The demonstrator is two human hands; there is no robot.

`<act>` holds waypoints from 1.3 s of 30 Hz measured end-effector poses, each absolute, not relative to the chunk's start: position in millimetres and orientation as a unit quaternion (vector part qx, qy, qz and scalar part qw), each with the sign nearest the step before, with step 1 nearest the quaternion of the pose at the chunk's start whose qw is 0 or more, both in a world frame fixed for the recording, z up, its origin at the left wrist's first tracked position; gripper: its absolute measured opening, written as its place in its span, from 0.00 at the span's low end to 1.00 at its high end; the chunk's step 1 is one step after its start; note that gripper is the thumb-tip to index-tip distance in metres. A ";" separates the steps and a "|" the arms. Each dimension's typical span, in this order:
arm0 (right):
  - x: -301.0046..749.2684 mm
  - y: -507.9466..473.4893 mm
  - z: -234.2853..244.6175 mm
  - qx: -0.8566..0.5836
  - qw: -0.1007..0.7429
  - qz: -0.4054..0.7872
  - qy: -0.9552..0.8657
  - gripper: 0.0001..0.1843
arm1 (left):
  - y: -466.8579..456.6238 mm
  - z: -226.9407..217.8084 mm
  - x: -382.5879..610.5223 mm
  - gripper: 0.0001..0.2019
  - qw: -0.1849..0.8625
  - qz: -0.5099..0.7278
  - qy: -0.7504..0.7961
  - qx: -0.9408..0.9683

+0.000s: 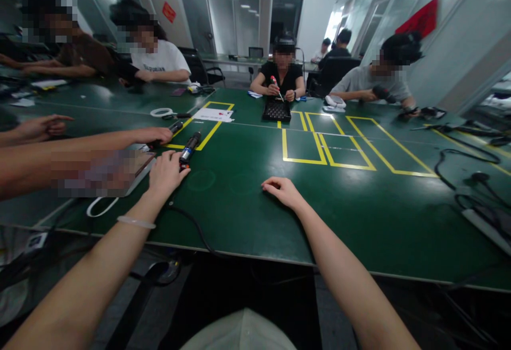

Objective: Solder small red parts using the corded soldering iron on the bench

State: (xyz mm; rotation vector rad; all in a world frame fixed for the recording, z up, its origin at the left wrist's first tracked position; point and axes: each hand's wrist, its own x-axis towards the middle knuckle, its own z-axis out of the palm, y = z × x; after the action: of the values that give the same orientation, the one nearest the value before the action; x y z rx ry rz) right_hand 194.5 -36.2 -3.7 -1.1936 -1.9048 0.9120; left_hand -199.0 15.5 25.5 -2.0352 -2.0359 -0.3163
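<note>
My left hand rests on the green table, its fingers and thumb around the near end of a black cylindrical tool. The tool has a blue-and-silver band and a touch of red-orange near my thumb; its exact kind is unclear. To the right, my right hand lies on the tabletop with its fingers curled together and nothing visible in them. Just beyond my left hand, another person's hand is at a dark slim object.
Yellow tape outlines mark the green table. A white sheet and a white-handled ring lie ahead. Opposite, a person holds a red screwdriver over a black tray. Black cables and a power strip lie right.
</note>
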 end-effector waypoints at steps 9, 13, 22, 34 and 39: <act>194.3 -36.8 -3.0 -0.458 0.355 0.357 -0.733 0.12 | 8.2 33.5 -181.8 0.23 0.178 -0.095 -0.660 -0.724; 194.8 -37.4 -2.7 -0.457 0.359 0.358 -0.731 0.12 | 7.2 44.8 -176.0 0.23 0.173 -0.114 -0.654 -0.728; 196.9 -31.0 -12.1 -0.424 0.406 0.441 -0.679 0.14 | 5.2 46.5 -80.9 0.19 -0.213 -0.284 -0.558 -0.750; 198.1 -30.5 -7.9 -0.391 0.439 0.520 -0.620 0.22 | -7.3 3.7 18.8 0.28 -0.601 -0.330 -0.373 -0.626; 197.8 -30.0 -10.5 -0.391 0.459 0.510 -0.613 0.23 | -5.2 -1.0 13.1 0.22 -0.610 -0.356 -0.380 -0.597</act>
State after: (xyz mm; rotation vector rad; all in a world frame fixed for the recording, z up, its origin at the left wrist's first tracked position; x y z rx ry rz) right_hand 197.8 -30.0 -10.5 -0.9631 -1.5105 1.2569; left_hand 13.1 -5.2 -1.0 -3.3570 -2.1335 -2.0035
